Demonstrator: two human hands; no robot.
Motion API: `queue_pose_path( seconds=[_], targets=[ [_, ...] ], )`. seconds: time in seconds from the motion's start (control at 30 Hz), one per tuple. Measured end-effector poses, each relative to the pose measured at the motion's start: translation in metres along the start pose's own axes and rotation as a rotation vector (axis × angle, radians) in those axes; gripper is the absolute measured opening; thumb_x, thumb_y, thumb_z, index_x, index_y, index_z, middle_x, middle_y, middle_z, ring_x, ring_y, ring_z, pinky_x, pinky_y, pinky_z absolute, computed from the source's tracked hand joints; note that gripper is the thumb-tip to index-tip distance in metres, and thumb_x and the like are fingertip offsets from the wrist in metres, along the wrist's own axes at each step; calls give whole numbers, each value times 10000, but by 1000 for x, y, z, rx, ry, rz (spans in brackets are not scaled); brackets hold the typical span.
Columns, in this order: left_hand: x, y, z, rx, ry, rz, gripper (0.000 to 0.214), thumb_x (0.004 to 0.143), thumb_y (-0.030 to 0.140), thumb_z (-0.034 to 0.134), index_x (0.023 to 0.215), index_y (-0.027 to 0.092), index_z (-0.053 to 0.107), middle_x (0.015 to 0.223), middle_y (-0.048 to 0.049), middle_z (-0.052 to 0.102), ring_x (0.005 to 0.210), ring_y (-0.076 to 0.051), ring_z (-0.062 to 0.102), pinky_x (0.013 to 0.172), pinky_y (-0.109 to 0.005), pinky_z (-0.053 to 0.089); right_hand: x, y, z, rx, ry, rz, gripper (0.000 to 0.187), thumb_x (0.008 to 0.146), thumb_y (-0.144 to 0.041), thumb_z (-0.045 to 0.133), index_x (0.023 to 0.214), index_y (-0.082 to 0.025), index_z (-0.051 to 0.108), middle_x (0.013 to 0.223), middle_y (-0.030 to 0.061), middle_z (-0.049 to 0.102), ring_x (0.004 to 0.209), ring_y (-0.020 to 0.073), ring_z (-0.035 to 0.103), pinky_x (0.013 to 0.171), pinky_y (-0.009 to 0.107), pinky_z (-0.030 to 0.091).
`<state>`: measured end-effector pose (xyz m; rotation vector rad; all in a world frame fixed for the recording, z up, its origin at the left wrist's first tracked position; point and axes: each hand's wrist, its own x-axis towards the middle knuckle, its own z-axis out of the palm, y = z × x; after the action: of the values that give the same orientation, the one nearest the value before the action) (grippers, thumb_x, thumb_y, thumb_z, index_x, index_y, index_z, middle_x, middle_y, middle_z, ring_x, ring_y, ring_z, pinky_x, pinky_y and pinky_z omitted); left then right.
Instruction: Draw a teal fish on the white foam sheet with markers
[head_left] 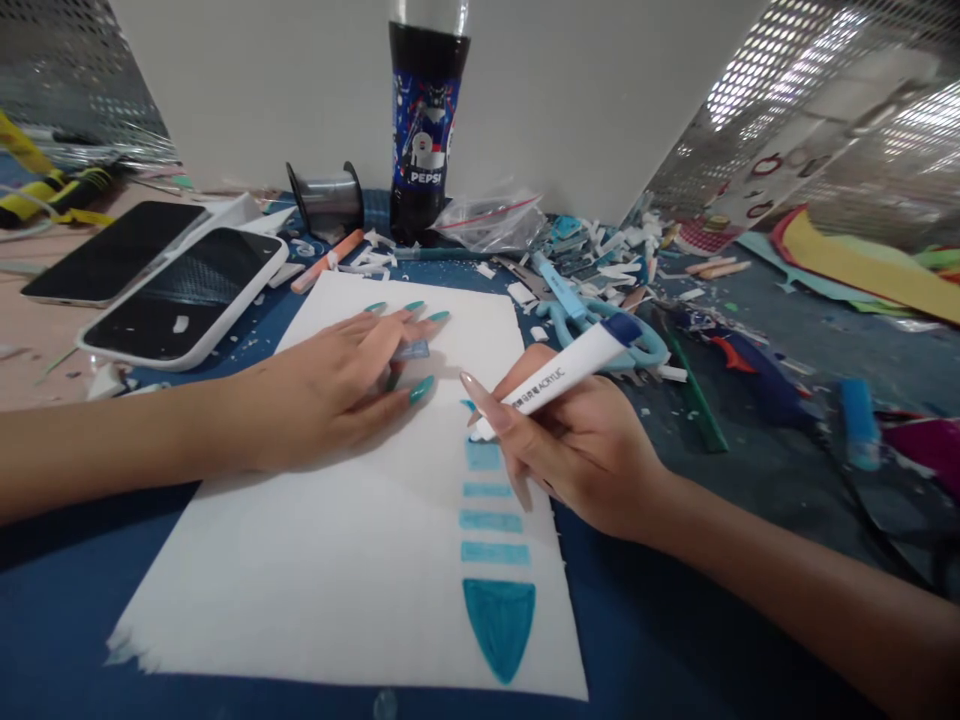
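Paper (pixel 337 570) on surface (pixel 52 630), near centre. Left hand (pixel 352 375) spread on it; right hand (pixel 592 450) pinches marker (pixel 555 380), tip by farthest bar. Done: near pointed shape (pixel 500 630) solid teal, four bars (pixel 491 521) filled paler. Remainder unclear, far end part-hidden. Clear piece (pixel 412 350) at left hand, grip uncertain.

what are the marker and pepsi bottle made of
The marker looks like smooth plastic: an even white surface with printed lettering. The Pepsi bottle is probably smooth, clear plastic, see-through near the top, though glass can't be ruled out.
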<state>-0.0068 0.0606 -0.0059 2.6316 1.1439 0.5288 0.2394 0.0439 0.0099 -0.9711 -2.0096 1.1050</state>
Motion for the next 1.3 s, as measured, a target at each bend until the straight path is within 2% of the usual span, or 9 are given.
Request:
queue_pose_path(
  seconds=[0.17,0.37,0.6,0.77,1.1,1.3],
  targets=[
    [-1,0,1,17,82,33,564,1077,510,284,1423,94,441,1501,-164,540,1448,-261,450,1209,-440,348,0,1,0,-37,8,-8,302,982,-432,583,786,-214,511,525,-44,519,456,93,483,439,238,357],
    [-1,-2,3,32,76,48,595,1073,526,274,1431,80,439,1503,-165,539,1455,-266,442,1212,-434,347,1,1,0,-52,-7,-40,268,981,-386,578,787,-207,532,527,-40,515,464,98,506,465,241,383],
    [-3,-4,2,56,78,74,535,1070,432,306,1460,82,418,1502,-164,535,1439,-241,459,1180,-396,391,-4,1,0,-69,30,-35,292,982,-422,580,770,-232,514,495,-49,496,456,107,486,514,264,422],
    [-4,-5,3,64,101,80,546,1068,448,320,1448,74,439,1482,-163,552,1438,-250,462,1194,-394,373,-3,0,-1,-60,-1,-30,244,972,-384,585,801,-217,532,514,-50,519,466,106,508,483,249,406],
    [-1,-4,1,33,71,33,554,1046,448,329,1449,87,447,1496,-150,547,1445,-254,453,1209,-438,350,-1,1,-1,-88,-16,-53,239,962,-360,581,781,-212,534,541,-44,505,450,98,496,464,249,386],
    [-1,-1,0,26,50,27,518,1032,389,367,1450,91,435,1503,-144,538,1454,-248,442,1178,-412,396,-3,-1,-1,-50,-14,-34,207,960,-359,572,801,-237,521,506,-50,488,456,117,485,477,262,398]
  ],
)
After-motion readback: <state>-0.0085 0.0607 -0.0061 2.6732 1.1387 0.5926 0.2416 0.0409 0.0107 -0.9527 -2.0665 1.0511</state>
